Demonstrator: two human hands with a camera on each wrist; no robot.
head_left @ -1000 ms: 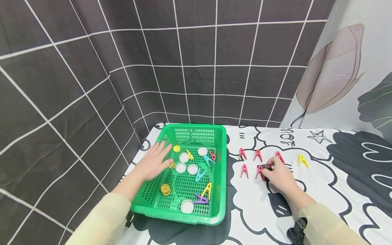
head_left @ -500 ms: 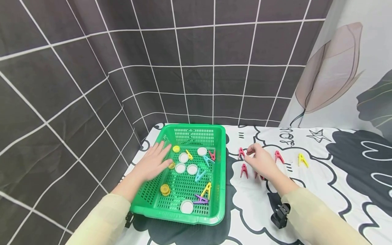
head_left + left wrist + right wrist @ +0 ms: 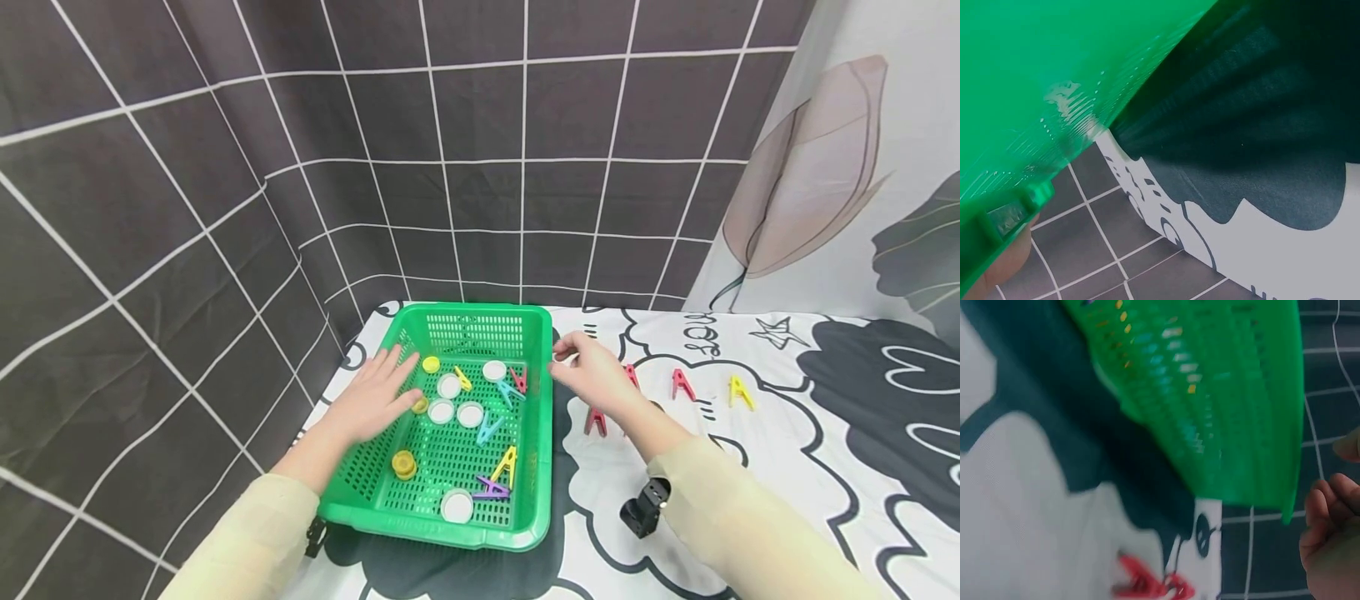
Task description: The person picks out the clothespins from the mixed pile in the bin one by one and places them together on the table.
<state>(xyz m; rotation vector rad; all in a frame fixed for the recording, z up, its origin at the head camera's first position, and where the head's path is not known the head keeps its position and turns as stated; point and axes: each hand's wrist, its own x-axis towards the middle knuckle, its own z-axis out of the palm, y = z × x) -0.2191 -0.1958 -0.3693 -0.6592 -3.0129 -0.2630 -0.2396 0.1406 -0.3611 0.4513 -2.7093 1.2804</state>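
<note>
In the head view my left hand (image 3: 371,400) lies spread over the left rim of a green plastic basket (image 3: 542,500), fingers straight. At its right rim hovers my right hand (image 3: 592,371), fingers loosely bent; the right wrist view shows a gap between thumb and fingertips, with nothing in it. Inside the basket lie several white caps (image 3: 470,414), several yellow caps (image 3: 403,464) and clothespins, among them blue (image 3: 490,428), purple (image 3: 492,488), yellow (image 3: 508,464) and red (image 3: 518,379). Red clothespins (image 3: 681,384) stand on the cloth to the right, some partly hidden by my right hand and arm.
A lone yellow clothespin (image 3: 740,392) sits farthest right on the patterned black-and-white cloth (image 3: 757,467). Dark grid-patterned fabric (image 3: 480,200) hangs behind and to the left. A pale curtain (image 3: 832,208) with leaf prints covers the back right.
My right hand has moved left, from among the red clothespins to the basket's right rim, passing above the front and back ones. My left hand has stayed in place.
</note>
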